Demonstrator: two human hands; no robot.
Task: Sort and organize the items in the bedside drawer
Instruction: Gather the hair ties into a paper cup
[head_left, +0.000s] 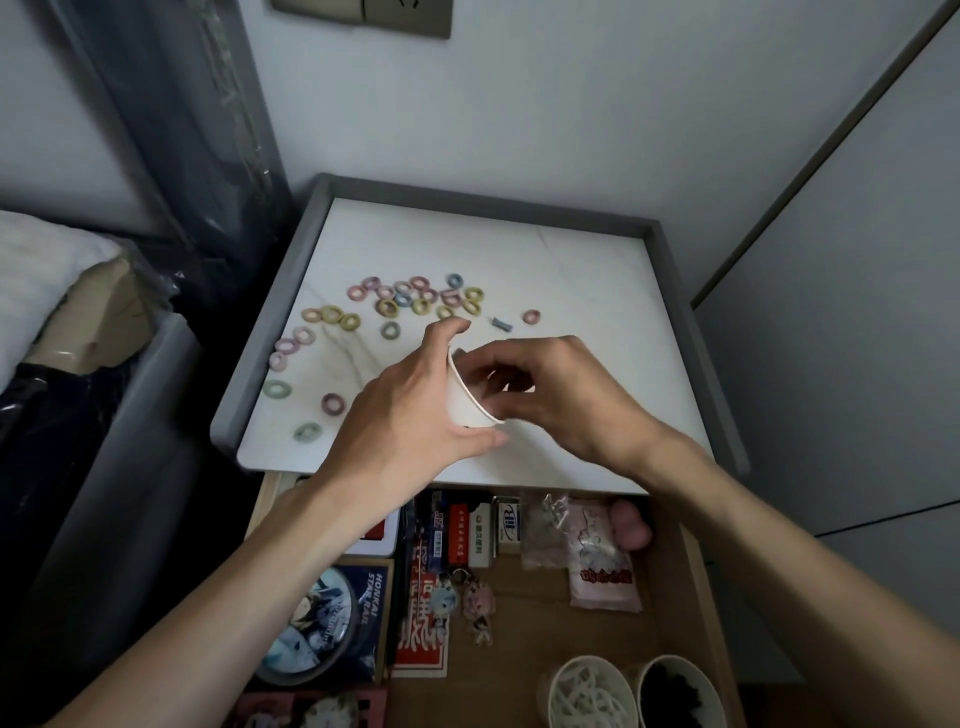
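Drawer (597, 613) is standing open at the near edge of the bedside counter (571, 291), showing a round tin (317, 629) at the near left, small boxes (470, 530) along its far side, keychains (462, 603) in the middle and a pink packet (602, 571) to the right. Two cups are sitting at its near right corner, one (587, 696) holding white loops, the other (675, 696) something dark. Above the counter, the left hand (410, 410) is gripping a white paper cup (465, 400), tipped with its mouth facing right, its fingers (457, 328) curling round the cup's wall. The right hand (561, 395) is hovering at the cup's mouth with its fingers (498, 358) bent inward; whether they are pinching anything cannot be told. Pastel hair ties (410, 299) are lying scattered across the left and far-middle part of the counter, most bunched together, a few straying toward the near left edge. A bed (31, 270) is showing at the far left.
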